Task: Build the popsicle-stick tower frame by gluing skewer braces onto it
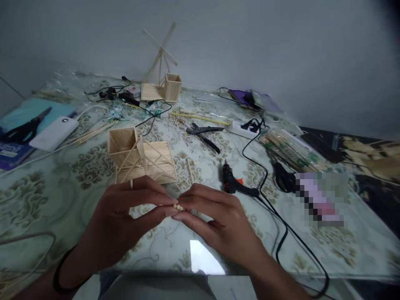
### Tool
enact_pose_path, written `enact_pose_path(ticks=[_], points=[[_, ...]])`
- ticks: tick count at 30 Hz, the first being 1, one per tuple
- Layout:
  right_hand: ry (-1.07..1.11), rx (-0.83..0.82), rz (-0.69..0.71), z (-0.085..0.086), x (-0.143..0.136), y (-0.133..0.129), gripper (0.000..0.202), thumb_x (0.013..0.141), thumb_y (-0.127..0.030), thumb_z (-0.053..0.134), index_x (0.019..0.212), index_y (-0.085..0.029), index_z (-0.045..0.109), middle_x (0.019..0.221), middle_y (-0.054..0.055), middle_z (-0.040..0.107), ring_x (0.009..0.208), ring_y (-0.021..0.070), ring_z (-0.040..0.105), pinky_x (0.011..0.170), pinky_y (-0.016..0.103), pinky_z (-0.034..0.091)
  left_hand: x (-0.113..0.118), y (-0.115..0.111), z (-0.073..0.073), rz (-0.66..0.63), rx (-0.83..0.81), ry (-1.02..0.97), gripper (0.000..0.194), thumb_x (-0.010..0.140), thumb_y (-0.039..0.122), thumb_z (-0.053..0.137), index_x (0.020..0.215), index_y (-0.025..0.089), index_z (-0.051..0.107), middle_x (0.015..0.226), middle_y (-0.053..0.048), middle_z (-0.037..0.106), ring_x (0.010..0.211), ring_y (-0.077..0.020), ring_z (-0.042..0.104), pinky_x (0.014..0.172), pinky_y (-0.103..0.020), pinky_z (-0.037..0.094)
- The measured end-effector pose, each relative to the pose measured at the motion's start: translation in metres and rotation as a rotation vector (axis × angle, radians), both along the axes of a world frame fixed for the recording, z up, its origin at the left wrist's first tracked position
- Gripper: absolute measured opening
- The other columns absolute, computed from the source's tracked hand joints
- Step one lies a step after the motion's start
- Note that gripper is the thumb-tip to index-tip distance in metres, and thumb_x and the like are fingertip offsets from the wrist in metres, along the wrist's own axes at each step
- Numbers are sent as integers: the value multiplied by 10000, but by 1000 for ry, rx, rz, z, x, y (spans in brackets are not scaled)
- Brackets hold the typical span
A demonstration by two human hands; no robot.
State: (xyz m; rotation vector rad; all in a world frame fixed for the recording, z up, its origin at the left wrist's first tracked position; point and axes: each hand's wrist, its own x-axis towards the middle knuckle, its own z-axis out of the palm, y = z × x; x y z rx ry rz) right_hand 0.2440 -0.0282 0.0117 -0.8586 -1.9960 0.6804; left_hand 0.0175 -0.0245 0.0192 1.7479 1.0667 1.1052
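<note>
Between the fingertips of both hands sits a small bundle of wooden sticks (178,207), its pale round ends facing me. My left hand (131,208) pinches it from the left, and my right hand (212,212) pinches it from the other side. The fingers hide most of its length. Just beyond my left hand stands a wooden stick model (159,160) with a square box (123,146) and crossed struts on a flat base. A short stick (190,171) lies beyond my right hand. To the right rests a black glue gun (234,181).
Pliers (204,135), a white power strip (243,129) and bagged sticks (290,148) lie farther back. A windmill-like stick model (161,79) stands by the wall. Scissors (26,127) and a white power bank (54,133) are left. A black cable (289,227) curves along the right.
</note>
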Motion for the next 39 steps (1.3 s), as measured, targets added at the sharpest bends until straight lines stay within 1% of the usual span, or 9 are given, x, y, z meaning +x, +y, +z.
enact_pose_path(ticks=[2, 5, 8, 14, 19, 23, 28, 34, 39], points=[[6, -29, 2, 2, 4, 0, 49, 1005, -249, 815, 1045, -223, 826, 922, 44, 835, 770, 163, 773, 728, 272, 635, 0, 0, 0, 11, 11, 1, 78, 893, 262, 901, 903, 338, 914, 843, 16, 837, 734, -138, 767, 712, -208, 623], [82, -79, -29, 8, 9, -1, 124, 959, -226, 864, 1081, -246, 846, 927, 33, 841, 778, 167, 780, 726, 282, 632, 1, 0, 2, 22, 30, 20, 47, 894, 282, 905, 883, 328, 905, 844, 26, 838, 720, -129, 765, 711, -199, 624], [179, -90, -43, 15, 9, 0, 144, 960, -177, 851, 1071, -267, 871, 906, 22, 842, 779, 168, 780, 719, 285, 631, 1, 0, 4, 22, 48, 30, 51, 898, 273, 901, 885, 322, 899, 865, 29, 843, 749, -129, 778, 721, -193, 625], [202, -124, 10, 17, 2, 4, 233, 967, -126, 824, 1095, -307, 895, 904, 14, 840, 767, 156, 771, 711, 270, 634, 1, 0, 8, 11, 59, 62, 62, 916, 299, 890, 863, 330, 883, 851, 49, 833, 730, -119, 763, 724, -183, 620], [199, -140, 44, 17, 2, 6, 168, 980, -127, 810, 1047, -262, 884, 877, 13, 820, 761, 140, 756, 713, 251, 616, -2, 2, 8, -15, 77, 88, 89, 933, 256, 870, 876, 324, 877, 872, 56, 832, 775, -109, 768, 753, -161, 607], [185, -144, 59, 19, 2, 9, 165, 989, -126, 799, 1039, -264, 874, 877, 13, 815, 766, 141, 752, 716, 252, 609, -3, 2, 8, -27, 121, 90, 89, 939, 230, 863, 903, 309, 879, 877, 45, 833, 790, -113, 779, 756, -171, 614], [204, -136, 70, 18, 2, 11, 103, 975, -109, 810, 985, -201, 854, 858, 29, 807, 750, 131, 740, 703, 235, 591, -4, 2, 9, -48, 197, 88, 126, 952, 172, 831, 937, 291, 870, 889, 43, 832, 777, -103, 781, 728, -169, 631], [229, -146, 68, 15, 1, 13, 73, 970, -109, 815, 967, -173, 851, 844, 42, 800, 748, 131, 735, 704, 241, 579, -3, 4, 11, -27, 241, 117, 85, 955, 204, 840, 927, 281, 862, 875, 46, 831, 744, -92, 781, 696, -151, 624], [229, -138, 62, 13, 0, 13, 88, 970, -105, 811, 979, -178, 859, 855, 43, 812, 754, 138, 749, 704, 257, 585, -4, 3, 12, -9, 245, 140, 124, 971, 179, 815, 924, 287, 855, 883, 53, 826, 746, -83, 772, 705, -137, 609]])
